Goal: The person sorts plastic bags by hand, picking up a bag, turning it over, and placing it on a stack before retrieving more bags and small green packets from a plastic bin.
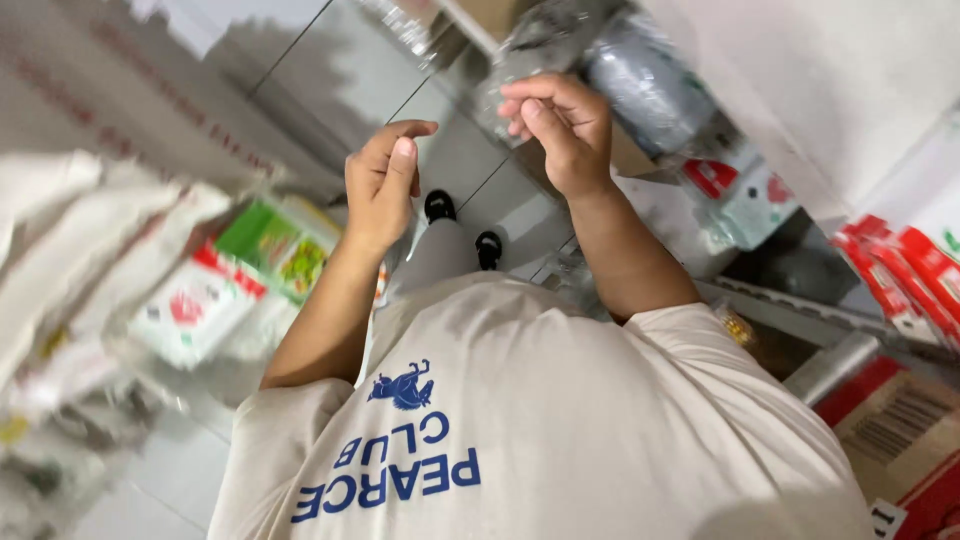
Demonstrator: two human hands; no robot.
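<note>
Left hand [382, 180] half-curled, empty, raised above tiled floor [330, 80]. Right hand [560, 125] loosely curled beside clear plastic bag [545, 45]; grip unclear.

blurred packages [200, 290], clear bag [545, 40] cut off

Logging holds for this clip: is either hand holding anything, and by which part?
Left hand: nothing visible in its curled fingers. Right hand: fingers pinched beside a clear plastic package, but blur hides whether it has a grip.
</note>
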